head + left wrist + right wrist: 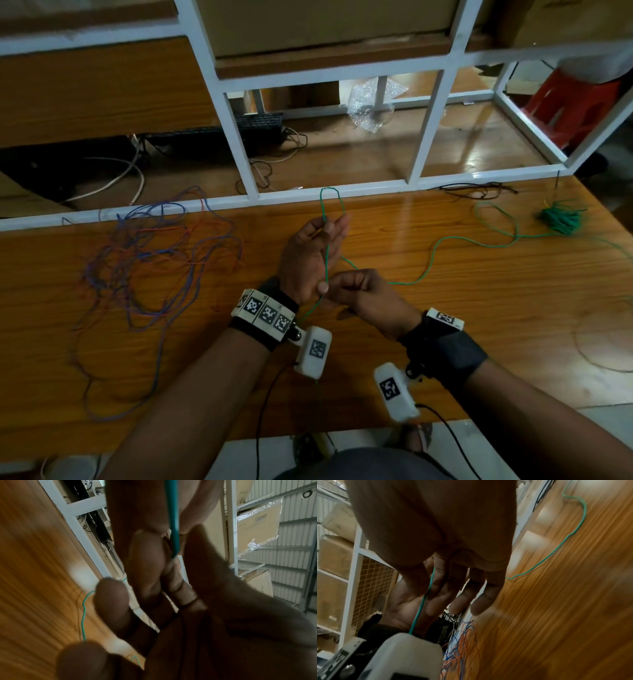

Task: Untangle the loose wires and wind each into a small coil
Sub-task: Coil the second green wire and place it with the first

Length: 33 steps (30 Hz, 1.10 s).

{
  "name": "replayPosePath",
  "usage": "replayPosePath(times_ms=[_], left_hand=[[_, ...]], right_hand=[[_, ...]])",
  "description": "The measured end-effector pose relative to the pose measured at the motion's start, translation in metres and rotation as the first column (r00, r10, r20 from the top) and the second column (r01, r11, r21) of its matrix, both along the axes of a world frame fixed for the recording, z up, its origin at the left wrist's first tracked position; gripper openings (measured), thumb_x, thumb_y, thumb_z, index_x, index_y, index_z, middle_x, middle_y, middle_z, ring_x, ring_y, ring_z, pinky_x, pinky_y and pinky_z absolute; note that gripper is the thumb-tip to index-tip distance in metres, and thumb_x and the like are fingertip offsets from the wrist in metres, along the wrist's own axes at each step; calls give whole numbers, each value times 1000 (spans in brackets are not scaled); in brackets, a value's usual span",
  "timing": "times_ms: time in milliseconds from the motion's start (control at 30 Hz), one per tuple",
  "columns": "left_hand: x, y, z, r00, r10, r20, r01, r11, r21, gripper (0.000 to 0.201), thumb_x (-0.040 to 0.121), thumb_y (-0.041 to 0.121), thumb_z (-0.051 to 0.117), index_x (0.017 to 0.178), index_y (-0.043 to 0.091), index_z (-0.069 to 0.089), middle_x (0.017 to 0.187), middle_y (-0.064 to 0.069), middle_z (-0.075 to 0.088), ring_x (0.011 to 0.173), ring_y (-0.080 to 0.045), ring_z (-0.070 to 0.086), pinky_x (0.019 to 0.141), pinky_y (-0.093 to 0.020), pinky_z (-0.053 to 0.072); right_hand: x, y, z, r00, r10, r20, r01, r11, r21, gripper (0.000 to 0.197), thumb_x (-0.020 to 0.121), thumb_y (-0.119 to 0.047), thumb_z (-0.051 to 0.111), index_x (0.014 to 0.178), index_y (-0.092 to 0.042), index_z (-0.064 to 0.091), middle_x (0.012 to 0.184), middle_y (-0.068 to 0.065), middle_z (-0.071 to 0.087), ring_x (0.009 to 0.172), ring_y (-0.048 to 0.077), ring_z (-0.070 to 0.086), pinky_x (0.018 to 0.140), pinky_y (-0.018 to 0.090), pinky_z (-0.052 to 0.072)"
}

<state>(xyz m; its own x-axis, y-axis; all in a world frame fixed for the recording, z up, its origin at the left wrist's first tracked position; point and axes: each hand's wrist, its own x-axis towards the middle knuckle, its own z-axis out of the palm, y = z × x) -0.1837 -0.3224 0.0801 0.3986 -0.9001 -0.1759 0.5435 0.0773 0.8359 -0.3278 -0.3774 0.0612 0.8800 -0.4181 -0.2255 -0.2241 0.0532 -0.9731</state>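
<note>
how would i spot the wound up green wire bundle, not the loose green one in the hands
Go to the wooden table, far right corner by the white frame. The green bundle lies there, apart from both hands: a tight bunched clump, unlike the single loose strands around it.

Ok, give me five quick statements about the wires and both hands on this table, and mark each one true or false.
1. The left hand has a loop of green wire round its fingers. True.
2. The right hand rests idle on the table. False: it pinches the green wire near the left palm.
3. The blue and orange wires are neatly coiled. False: they lie in a loose tangle.
4. A green bundle lies at the table's far right. True.
5. The tangle lies right of the hands. False: left.
</note>
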Motion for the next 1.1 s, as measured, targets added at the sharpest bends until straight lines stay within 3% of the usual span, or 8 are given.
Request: replayPosePath(times_ms=[133, 233, 367, 533, 733, 833, 967, 1100], left_hand=[[9, 12, 0, 1000, 20, 13, -20, 1000, 22, 7, 103, 23, 51, 105, 20, 56, 135, -6, 65, 128, -18, 59, 97, -40, 46], [10, 27, -5, 988, -21, 150, 2, 992, 128, 32, 104, 33, 50, 127, 13, 57, 124, -9, 70, 115, -23, 67, 93, -41, 53], [0, 46, -18, 870, -287, 402, 155, 931, 330, 29, 104, 34, 51, 115, 17, 71, 109, -8, 74, 89, -26, 70, 78, -33, 48], [2, 57, -32, 798, -334, 501, 163, 921, 355, 24, 102, 23, 57, 109, 6, 73, 99, -11, 78, 82, -22, 73, 74, -29, 57], [-4, 60, -34, 879, -293, 376, 167, 928, 334, 17, 100, 18, 58, 107, 9, 71, 92, -16, 76, 65, -19, 67, 64, -31, 52], [-14, 44, -38, 979, -33, 202, -16, 972, 236, 14, 101, 15, 56, 108, 6, 65, 95, -18, 76, 77, -24, 72, 68, -33, 51], [-27, 18, -47, 981, 191, -39, -188, 980, 63, 5, 102, 12, 54, 102, 11, 58, 112, -19, 73, 99, -27, 72, 84, -40, 54], [-31, 2, -46, 967, 239, -83, -233, 970, 71, 11, 104, 14, 49, 95, 16, 56, 122, -16, 70, 106, -18, 70, 67, -30, 54]], right_hand=[[10, 1, -7, 994, -103, 32, 105, 992, -68, 23, 97, -25, 72, 75, -20, 76, 76, 8, 74, 73, 21, 61, 66, 35, 50], [11, -11, -7, 972, -232, 35, 233, 972, -40, 28, 98, -23, 72, 69, -21, 74, 72, 8, 71, 68, 22, 56, 63, 33, 46], [10, -37, -1, 941, -338, 20, 338, 937, -93, 29, 97, -23, 72, 68, -19, 72, 73, 10, 70, 68, 21, 57, 61, 30, 47], [5, -81, -2, 863, -503, -37, 492, 855, -163, 30, 96, -21, 71, 66, -18, 67, 67, 4, 67, 64, 19, 58, 60, 30, 48], [0, -118, -1, 813, -575, -91, 568, 818, -93, 20, 100, -24, 67, 84, -12, 71, 79, 8, 70, 72, 23, 60, 63, 32, 48], [5, -99, -3, 872, -475, -117, 481, 876, 29, 24, 102, -39, 62, 88, -20, 67, 83, 2, 74, 65, 17, 61, 59, 26, 43], [-2, -49, -24, 964, -240, -111, 242, 970, -2, 31, 103, -34, 62, 77, -23, 76, 80, 3, 73, 71, 21, 59, 56, 25, 42], [-12, -28, -33, 993, -69, -99, 77, 994, 74, 19, 103, -28, 62, 105, -20, 79, 99, 5, 79, 87, 14, 66, 69, 28, 50]])
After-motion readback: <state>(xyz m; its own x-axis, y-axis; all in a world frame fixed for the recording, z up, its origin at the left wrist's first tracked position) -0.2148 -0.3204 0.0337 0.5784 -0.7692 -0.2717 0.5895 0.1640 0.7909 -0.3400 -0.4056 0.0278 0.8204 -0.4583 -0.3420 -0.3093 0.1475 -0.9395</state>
